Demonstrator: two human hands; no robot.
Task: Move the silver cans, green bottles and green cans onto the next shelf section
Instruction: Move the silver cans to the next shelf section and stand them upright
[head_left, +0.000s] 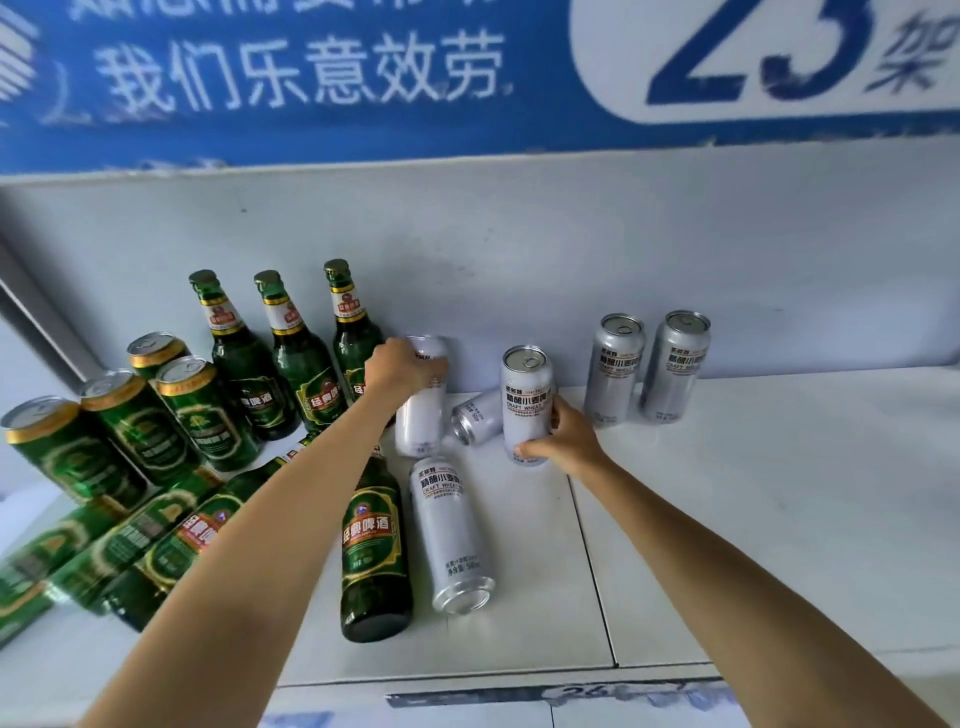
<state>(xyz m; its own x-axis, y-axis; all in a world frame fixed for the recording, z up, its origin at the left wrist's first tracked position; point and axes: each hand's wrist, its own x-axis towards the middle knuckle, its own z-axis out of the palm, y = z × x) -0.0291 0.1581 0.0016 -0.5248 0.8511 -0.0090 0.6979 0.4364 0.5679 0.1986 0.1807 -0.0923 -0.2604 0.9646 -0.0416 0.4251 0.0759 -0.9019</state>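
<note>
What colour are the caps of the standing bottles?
Green, with a gold band below, on the standing bottles; seen in the head view.

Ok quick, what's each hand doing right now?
Left hand: closed around an upright silver can.
Right hand: gripping another upright silver can.

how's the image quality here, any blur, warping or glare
Head view: wide-angle warp tilts the standing green bottles and green cans outward on the left; the lower-left corner and the silver can under the left hand smear with blur; the can in the right hand reads sharp; lighting is soft, with faint shadows on the back wall.
</note>
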